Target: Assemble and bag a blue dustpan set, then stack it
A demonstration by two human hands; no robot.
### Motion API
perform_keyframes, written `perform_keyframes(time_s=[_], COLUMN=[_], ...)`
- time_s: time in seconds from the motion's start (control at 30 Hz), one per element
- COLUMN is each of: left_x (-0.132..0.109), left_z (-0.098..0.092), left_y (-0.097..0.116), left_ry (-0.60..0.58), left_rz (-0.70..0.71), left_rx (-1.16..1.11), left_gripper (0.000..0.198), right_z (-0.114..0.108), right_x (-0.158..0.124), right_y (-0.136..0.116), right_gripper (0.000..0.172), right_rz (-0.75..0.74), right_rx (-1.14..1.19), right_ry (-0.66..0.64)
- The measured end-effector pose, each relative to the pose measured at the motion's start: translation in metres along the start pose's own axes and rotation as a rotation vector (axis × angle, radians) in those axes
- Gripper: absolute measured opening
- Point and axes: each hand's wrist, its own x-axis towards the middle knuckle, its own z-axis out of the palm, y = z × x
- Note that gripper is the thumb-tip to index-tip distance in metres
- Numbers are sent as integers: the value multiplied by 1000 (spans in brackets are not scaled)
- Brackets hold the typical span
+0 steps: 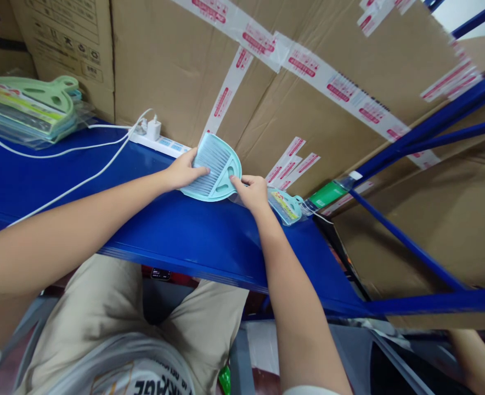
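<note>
Head view: both forearms reach up to the blue shelf point(176, 230) and converge on a pale aqua brush point(223, 174), which lies against a dustpan point(203, 196) of the same colour. The left arm slants in from the left edge, elbow low and wrist fairly straight; the right rises steeply from the bottom, its hand angled inward. The left hand point(180, 171) is closed on the bristle side, thumb laid across the bristles; its other fingers are mostly hidden behind. The right hand point(254, 192) pinches the handle end, thumb beside an oval opening, index finger bent; how the remaining fingers sit I cannot tell. Brush and dustpan are tilted, just above the shelf's middle.

The bristles are fine, grey-blue and set in straight ridged rows; the plastic around them is smooth, with a rounded outline. The shelf is glossy painted sheet. Brown cardboard point(164, 71) stands behind it, flat and matte, crossed by white tape point(226, 93) with red print. A white power strip point(170, 145) lies along its foot. Clear, crinkled film wraps the green and blue sets point(28, 109) at left. At right, near a green-labelled bottle point(331, 193), lies a small aqua pack point(286, 206).
</note>
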Motion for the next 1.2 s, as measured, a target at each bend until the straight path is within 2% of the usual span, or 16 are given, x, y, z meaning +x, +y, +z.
perform_keyframes(time_s=[0.37,0.6,0.83,0.93,1.03,1.1,1.2], left_x=[-1,-6,-10,-5,4,9,11], left_z=[0,1,1,-3,-13,-20,-26], left_y=[3,9,19,17,6,-3,-14], left_ry=[5,26,-19,5,49,58,-18], left_rz=[3,-59,-141,-151,-144,-142,-84], left_rx=[-2,-41,-122,-110,-5,188,506], left_gripper=[61,43,46,49,53,46,31], right_z=[-1,0,5,3,-3,-9,-17], right_x=[0,1,2,4,8,10,15], right_y=[-2,-1,1,3,7,12,20], right_gripper=[58,60,60,59,58,56,53], right_rz=[5,42,94,136,204,260,342], right_rx=[19,51,162,186,185,187,193], right_ry=[-14,-13,-43,-46,0,57,131])
